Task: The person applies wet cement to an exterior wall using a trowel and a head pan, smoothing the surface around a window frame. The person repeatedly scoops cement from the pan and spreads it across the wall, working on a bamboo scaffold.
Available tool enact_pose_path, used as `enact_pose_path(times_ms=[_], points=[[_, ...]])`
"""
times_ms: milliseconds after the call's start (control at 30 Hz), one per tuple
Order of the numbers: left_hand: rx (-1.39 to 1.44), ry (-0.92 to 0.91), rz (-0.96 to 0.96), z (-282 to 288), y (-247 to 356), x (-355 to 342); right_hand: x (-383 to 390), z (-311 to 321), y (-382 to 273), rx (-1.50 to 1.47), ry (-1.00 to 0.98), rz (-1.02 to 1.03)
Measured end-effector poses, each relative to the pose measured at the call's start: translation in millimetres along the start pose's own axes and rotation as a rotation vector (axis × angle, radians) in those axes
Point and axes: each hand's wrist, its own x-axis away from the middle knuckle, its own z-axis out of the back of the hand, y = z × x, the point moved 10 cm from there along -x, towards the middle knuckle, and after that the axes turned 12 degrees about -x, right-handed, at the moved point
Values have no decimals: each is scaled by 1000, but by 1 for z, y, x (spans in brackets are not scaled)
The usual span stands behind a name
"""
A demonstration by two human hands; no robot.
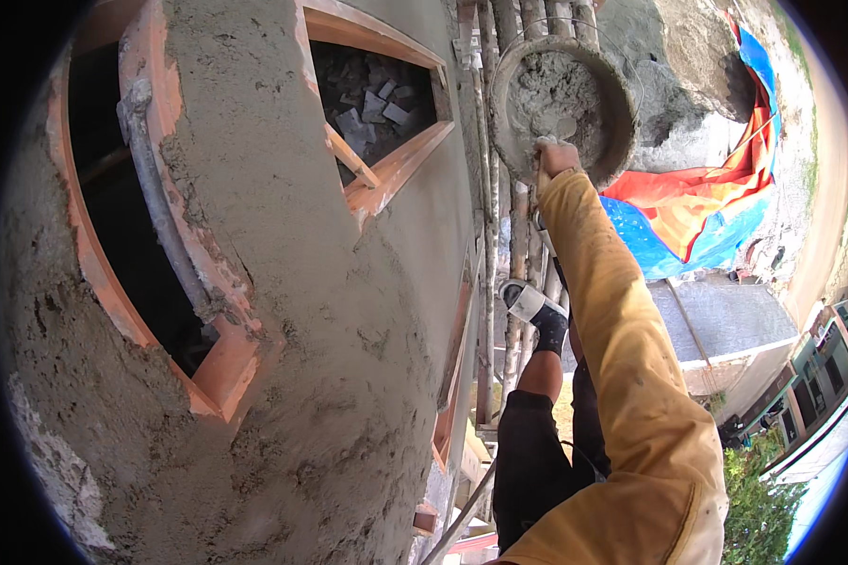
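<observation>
My right hand (559,158), at the end of a mustard-yellow sleeve, is closed at the near rim of a round bucket (622,151). It grips a trowel, mostly hidden by the fist, whose pale rounded end (566,127) shows against the wet mortar (554,85). Grey, lumpy mortar fills much of the bucket, and a thin wire handle loops around its far side. My left hand is out of the picture.
At left stands a grey plastered wall (330,311) with orange-brown window frames (400,168) and a mortar-crusted bar (151,179). The bucket rests on scaffold poles (518,254), where my sandalled foot (528,301) stands. Below right lie an orange-and-blue tarp (697,217) and a grey sheet (725,315).
</observation>
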Motion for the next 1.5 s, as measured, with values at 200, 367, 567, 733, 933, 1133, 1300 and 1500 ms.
enact_pose_path(times_ms=[200, 367, 567, 733, 933, 1133, 1300, 1500], points=[[11, 25, -7, -4, 5, -7, 12, 1, -12, -357, -18, -29], [15, 71, 20, 3, -8, -9, 41, -1, -12, -535, -91, 87], [-33, 134, 91, 15, -62, -11, 96, 22, -36, -497, -234, 257], [-232, 254, 233, 37, -185, -20, 237, 33, -96, -495, -312, 326], [-285, 240, 415, 43, -286, -10, 460, 8, -209, -674, -215, 520], [-177, 213, 474, 41, -307, 2, 600, -102, -284, -480, 161, 964], [-158, 186, 486, 38, -299, -5, 703, -201, -217, -29, -505, 908], [-184, 196, 380, 55, -258, -28, 566, -92, -167, 121, -381, 571]])
